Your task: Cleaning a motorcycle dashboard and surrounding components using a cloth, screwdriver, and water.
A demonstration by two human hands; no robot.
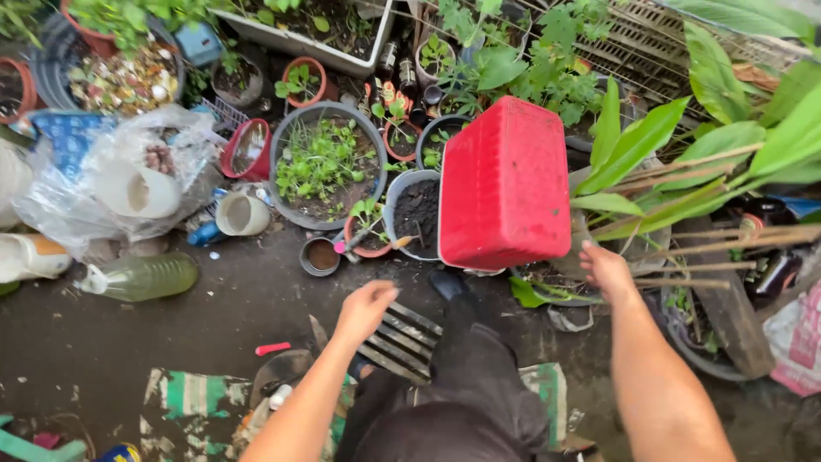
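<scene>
Soft, even daylight falls from above, with only faint shadows. The red tub [505, 181] is vividly lit and sharp. Leaves right of the tub glare pale green. Below the tub the wet ground looks dim, and the frame corners bend and blur slightly.

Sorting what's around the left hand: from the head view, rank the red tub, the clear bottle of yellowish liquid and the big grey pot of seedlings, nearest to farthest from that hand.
From the left hand:
1. Red tub, up and right.
2. Grey pot of seedlings, straight up, behind.
3. Clear bottle, far left on the ground.
</scene>
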